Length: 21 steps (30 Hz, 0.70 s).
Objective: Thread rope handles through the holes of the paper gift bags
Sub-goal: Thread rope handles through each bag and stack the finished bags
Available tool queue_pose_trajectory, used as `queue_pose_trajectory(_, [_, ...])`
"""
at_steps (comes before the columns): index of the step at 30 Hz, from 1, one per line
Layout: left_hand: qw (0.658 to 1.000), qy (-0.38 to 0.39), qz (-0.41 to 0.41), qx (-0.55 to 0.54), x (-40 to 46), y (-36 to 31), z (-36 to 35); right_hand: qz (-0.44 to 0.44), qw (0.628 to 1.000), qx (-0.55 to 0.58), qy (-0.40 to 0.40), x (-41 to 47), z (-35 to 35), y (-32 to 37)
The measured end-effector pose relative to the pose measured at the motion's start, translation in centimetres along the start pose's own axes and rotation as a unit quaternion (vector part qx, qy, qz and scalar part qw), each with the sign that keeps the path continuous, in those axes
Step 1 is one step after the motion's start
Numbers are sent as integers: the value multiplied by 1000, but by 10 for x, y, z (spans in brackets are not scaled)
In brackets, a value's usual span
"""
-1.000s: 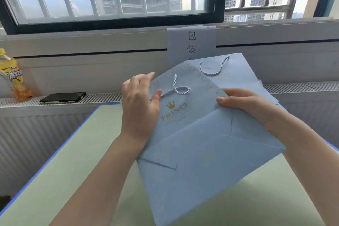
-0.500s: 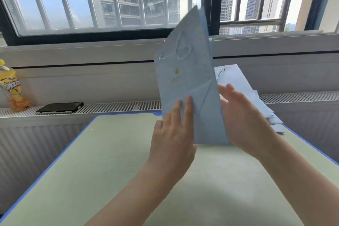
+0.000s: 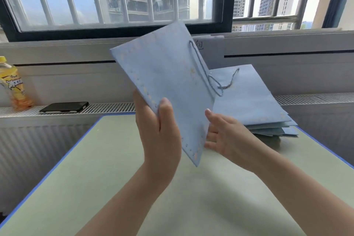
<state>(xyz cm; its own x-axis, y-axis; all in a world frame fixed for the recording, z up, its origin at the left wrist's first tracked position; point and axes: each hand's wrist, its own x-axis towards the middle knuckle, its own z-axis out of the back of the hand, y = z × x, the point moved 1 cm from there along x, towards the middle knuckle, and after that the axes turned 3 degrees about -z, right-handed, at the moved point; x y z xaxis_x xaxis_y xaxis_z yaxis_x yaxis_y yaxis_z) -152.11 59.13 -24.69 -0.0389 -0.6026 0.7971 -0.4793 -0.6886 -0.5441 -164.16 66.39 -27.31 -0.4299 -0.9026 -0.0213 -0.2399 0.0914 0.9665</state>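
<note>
Blue bag (image 3: 168,86) — between both hands (image 3: 159,132)

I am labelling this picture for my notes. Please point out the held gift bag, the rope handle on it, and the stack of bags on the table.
held gift bag (image 3: 168,82): head view, middle of its blue face.
rope handle (image 3: 201,69): head view, the strand lying across the bag.
stack of bags (image 3: 249,101): head view, face of the top bag.

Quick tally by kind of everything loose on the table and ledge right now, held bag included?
Held bag: 1
Bag stack: 1 pile on the table; the number of bags in it cannot be told
Rope handles: 2 visible, one on the held bag, one on the pile's top bag
Bottle: 1
Phone: 1
Total: 6
</note>
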Motion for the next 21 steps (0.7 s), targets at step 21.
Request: queue_pose_trajectory(21, [836, 201, 472, 197, 39, 103, 97, 273, 723, -589, -235, 11, 34, -2])
